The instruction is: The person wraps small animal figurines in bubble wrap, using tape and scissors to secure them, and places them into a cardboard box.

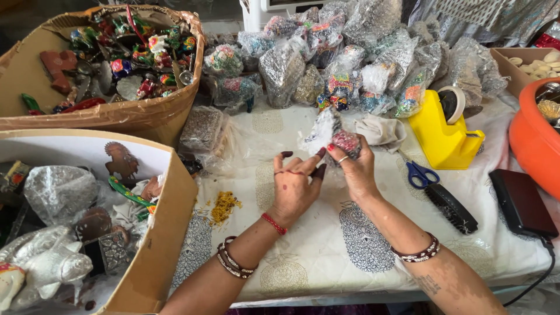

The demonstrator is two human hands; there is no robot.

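Toy (345,142) in clear wrap, above middle of table (326,245). My right hand (357,169) closed round toy. My left hand (294,186) half open, fingertips pinching wrap (322,129). Scissors (421,174), tape holder (443,131) toward right edge.

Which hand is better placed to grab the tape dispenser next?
Right. The right hand lies nearer the yellow tape dispenser, though it grips the wrapped figurine; the left hand lies farther away.

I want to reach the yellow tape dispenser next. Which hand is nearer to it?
Right. The right hand is just left of the yellow tape dispenser, gripping a small wrapped item; the left hand lies farther left.
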